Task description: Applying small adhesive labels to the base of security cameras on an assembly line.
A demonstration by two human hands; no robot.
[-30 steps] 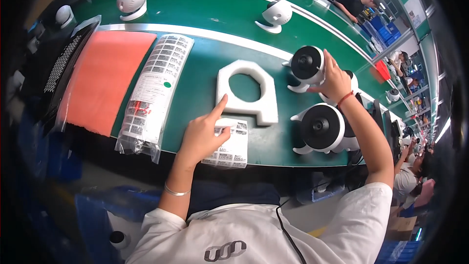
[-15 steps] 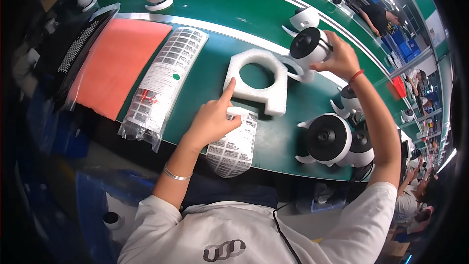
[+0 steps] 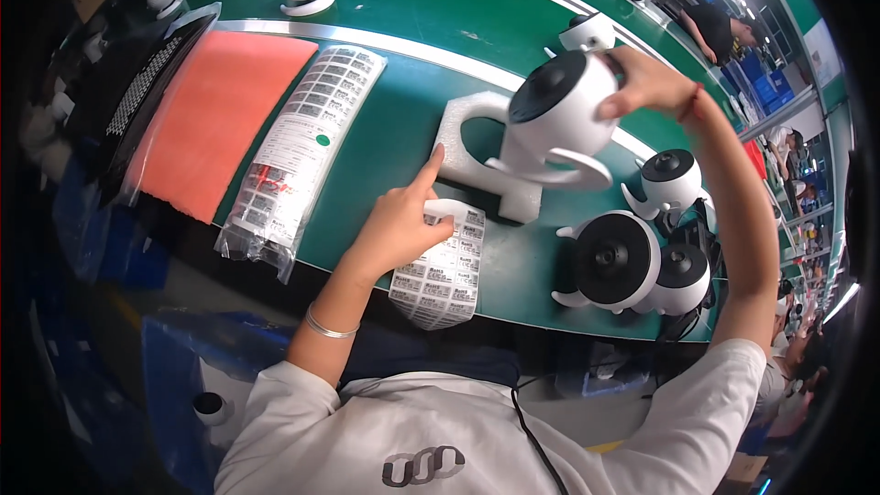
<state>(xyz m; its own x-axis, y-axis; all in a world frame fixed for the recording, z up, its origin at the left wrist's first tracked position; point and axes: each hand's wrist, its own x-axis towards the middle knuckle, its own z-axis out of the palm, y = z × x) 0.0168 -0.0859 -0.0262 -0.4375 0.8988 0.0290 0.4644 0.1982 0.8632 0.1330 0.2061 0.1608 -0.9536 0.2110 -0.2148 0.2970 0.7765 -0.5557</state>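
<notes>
1. Right hand (image 3: 646, 87): it grips a white camera (image 3: 573, 119) with a black face, thumb on the near side, its other fingers largely hidden behind the body. The camera is tilted, overlapping the two-o'clock side of the white foam block (image 3: 483, 179); I cannot tell whether they touch.
2. Left hand (image 3: 394, 234): index finger stretched to the foam's eight-o'clock edge, thumb spread wide over the label sheet (image 3: 435, 275). Whether the curled fingers hold anything, I cannot tell.
3. To handle this well, I would keep the right grip around the round body, clear of the lens, and let the left fingertip steady the foam.
4. Against half a second ago, the camera sits further toward seven o'clock, now hiding part of the foam's hole; the left index stays at the foam's edge.
</notes>
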